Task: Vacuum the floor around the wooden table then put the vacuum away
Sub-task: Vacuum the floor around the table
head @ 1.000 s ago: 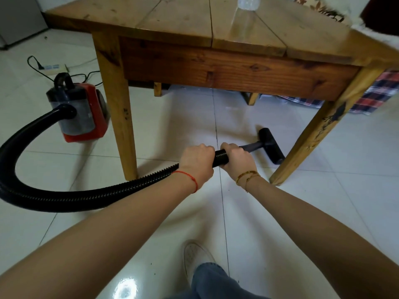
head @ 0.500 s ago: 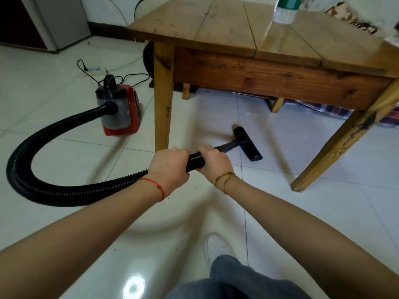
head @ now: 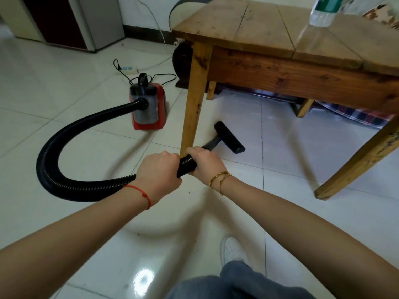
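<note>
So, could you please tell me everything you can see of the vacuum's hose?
The hose is black, ribbed and looks like flexible plastic. It leaves the front of the red and grey canister, sweeps in a wide loop lying on the white tiled floor, then rises to the hands. The left hand and right hand both grip it side by side near the front table leg. Beyond them a dark tube runs down to the black floor nozzle under the table.

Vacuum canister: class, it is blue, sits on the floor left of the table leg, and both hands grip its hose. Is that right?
Not quite. The head view shows the vacuum canister is red, not blue. The rest holds: it sits on the floor left of the table leg, and the left hand and right hand both grip the hose.
</note>
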### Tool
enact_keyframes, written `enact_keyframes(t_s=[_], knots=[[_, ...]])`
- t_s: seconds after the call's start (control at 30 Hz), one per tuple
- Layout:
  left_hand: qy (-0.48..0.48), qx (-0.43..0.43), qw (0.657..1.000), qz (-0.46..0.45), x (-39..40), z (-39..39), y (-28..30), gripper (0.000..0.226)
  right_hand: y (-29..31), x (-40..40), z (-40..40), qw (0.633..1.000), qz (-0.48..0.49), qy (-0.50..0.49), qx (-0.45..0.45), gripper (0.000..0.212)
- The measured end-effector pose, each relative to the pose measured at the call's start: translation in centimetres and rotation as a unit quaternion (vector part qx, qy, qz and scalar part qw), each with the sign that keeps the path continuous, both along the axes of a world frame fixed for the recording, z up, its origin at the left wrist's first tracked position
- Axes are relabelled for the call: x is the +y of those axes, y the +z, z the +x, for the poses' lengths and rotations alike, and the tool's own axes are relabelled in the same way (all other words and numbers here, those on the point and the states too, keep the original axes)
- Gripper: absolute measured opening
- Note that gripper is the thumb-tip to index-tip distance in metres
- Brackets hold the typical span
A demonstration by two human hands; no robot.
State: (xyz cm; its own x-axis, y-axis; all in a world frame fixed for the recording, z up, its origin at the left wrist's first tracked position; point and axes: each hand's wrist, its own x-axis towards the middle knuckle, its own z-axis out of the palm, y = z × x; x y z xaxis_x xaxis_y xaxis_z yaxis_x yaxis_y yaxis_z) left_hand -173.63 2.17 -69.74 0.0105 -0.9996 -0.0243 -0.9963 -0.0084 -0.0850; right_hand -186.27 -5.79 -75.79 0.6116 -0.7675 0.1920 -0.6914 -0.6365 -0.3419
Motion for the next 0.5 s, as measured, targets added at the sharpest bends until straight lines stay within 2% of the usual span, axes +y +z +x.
enact_keyframes(t_s=[0.27,0.5], knots=[[0.005,0.069,0.998,0.013,-5.5,-4.2,-2.5,0.015,-2.1,-6.3,-4.1,0.998,0.045,0.035,-0.01,0.025],[0.034,0.135,0.99,-0.012,-15.5,-9.3,-5.9,0.019,-3.8,-17.2,-8.4,0.995,0.076,0.024,0.055,0.026]])
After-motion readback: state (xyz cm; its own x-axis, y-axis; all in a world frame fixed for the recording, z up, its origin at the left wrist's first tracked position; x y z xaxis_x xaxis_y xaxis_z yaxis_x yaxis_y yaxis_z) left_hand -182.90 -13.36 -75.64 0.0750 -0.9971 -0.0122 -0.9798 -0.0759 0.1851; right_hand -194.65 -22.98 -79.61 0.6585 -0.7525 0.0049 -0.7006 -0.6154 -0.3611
